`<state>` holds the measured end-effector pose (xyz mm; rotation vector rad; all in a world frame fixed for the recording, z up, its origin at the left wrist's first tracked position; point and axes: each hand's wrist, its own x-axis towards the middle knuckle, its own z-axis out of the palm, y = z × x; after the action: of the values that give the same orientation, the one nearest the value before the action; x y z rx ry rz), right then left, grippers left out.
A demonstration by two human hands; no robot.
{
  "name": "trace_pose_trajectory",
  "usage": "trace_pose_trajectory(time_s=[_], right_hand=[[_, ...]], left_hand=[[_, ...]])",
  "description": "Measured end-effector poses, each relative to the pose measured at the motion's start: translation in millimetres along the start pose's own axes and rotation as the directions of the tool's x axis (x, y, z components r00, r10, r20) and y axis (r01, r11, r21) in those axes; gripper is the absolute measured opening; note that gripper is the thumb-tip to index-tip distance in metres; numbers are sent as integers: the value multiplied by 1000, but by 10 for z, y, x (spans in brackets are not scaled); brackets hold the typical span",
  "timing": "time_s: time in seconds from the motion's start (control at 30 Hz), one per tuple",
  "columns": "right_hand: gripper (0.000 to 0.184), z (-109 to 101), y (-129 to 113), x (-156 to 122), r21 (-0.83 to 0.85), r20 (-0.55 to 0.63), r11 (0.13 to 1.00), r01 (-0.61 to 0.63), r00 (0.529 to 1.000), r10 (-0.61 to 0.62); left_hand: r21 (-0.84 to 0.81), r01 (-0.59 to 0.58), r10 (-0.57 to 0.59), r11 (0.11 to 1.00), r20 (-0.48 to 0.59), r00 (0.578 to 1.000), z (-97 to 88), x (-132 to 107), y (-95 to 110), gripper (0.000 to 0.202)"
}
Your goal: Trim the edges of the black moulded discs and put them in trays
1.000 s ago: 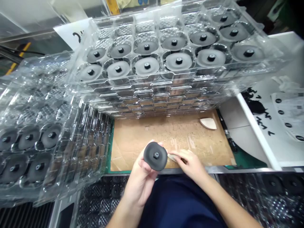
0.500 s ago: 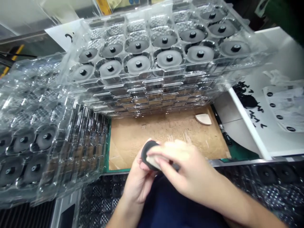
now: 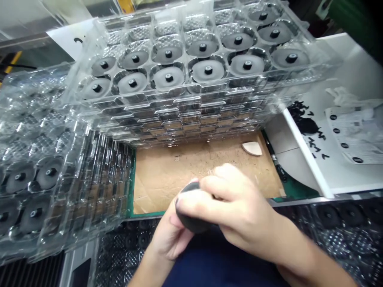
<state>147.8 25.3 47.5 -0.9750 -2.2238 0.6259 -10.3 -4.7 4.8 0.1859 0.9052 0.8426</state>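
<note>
Closely, right hand (image 3: 239, 199) curled over black disc (image 3: 193, 224), left hand (image 3: 170, 237) supporting

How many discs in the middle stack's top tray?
13 black discs: six in the nearest row, six in the second, one at the third's right end. More may be hidden.

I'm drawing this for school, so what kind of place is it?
Probably a factory or workshop bench: stacked clear plastic trays hold rows of matching dark round parts, a cardboard sheet covers part of the work surface, and the left hand holds a black disc.
</note>
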Motion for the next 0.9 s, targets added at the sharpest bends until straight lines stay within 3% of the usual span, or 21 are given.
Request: trace_pose_trajectory(time_s=[0.07,0.1,0.17,0.27,0.4,0.47,0.57,0.63,0.67,0.7,0.77,0.8,0.9], right_hand=[[33,7,129,99,102,34,987,121,992,-126],[33,26,198,106,117,11,988,105,994,-107],[29,121,336,13,124,-92,989,-77,992,88],[26,423,520,-351,184,-77,892,-412,899,431],[24,797,676,-838,163,61,835,-526,850,524],[22,772,674,-891,172,64,818,-549,835,547],[24,461,509,-693,199,-62,794,-574,801,595],[23,222,318,-466,214,-210,848,-484,825,524],[23,135,222,-356,200,-245,913,-356,884,398],[25,77,139,-261,177,-223,966,-187,949,224],[28,43,33,-132,150,-127,989,5,992,14],[29,55,11,-99,142,-60,990,7,998,2],[30,124,5,-71,35,41,984,-173,984,171]], left_hand=[[3,-27,27,1000,55,998,-6,-27,24,48],[-8,-48,49,999,81,995,-26,-44,35,50],[-43,-77,82,996,114,990,-88,-74,48,54],[-97,-89,104,991,163,981,-181,-85,40,53],[-104,-82,103,991,211,972,-209,-30,15,52],[-97,-63,85,993,238,968,-178,-4,13,51],[-82,-24,47,996,299,953,-109,5,15,52],[-70,0,21,998,300,954,-80,-5,9,55],[-66,9,11,998,290,957,-76,-11,2,54],[-64,15,4,998,278,961,-79,-14,-8,54],[-59,9,6,998,246,969,-102,-14,-33,50],[-50,8,4,999,231,973,-115,-11,-47,48],[27,34,-37,999,145,989,-127,6,-85,42]])
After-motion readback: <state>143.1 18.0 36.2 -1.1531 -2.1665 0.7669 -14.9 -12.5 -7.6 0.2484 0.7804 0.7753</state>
